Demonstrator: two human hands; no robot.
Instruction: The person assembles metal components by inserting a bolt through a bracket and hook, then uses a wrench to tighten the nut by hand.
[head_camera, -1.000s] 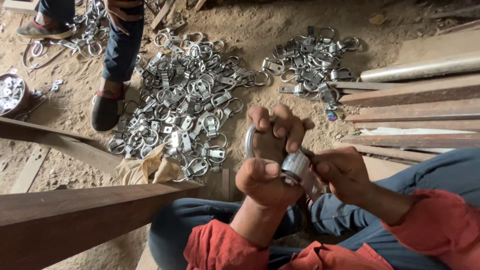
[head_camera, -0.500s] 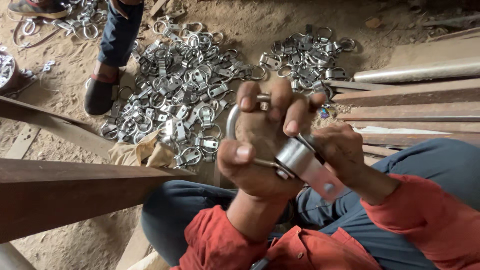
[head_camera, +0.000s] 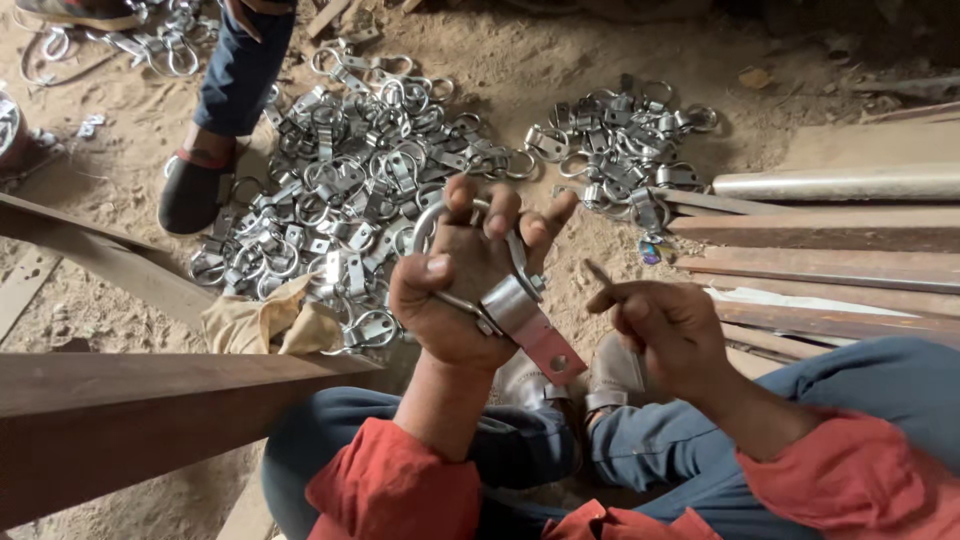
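Left hand (head_camera: 460, 290) grips grey metal ring-and-plate clamp (head_camera: 510, 300); right hand (head_camera: 665, 335) pinches thin pin (head_camera: 615, 290), unfitted; two heaps of clamps (head_camera: 350, 190) lie finished.

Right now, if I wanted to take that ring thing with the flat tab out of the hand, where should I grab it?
Probably the flat tab, coming from below on the right. It sticks out free past the left hand, and the fingers are wrapped through the metal ring, leaving little of it free.

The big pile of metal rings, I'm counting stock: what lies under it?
Sandy ground shows around the pile of metal rings, and a tan cloth at its near edge. What's beneath the heap is covered.
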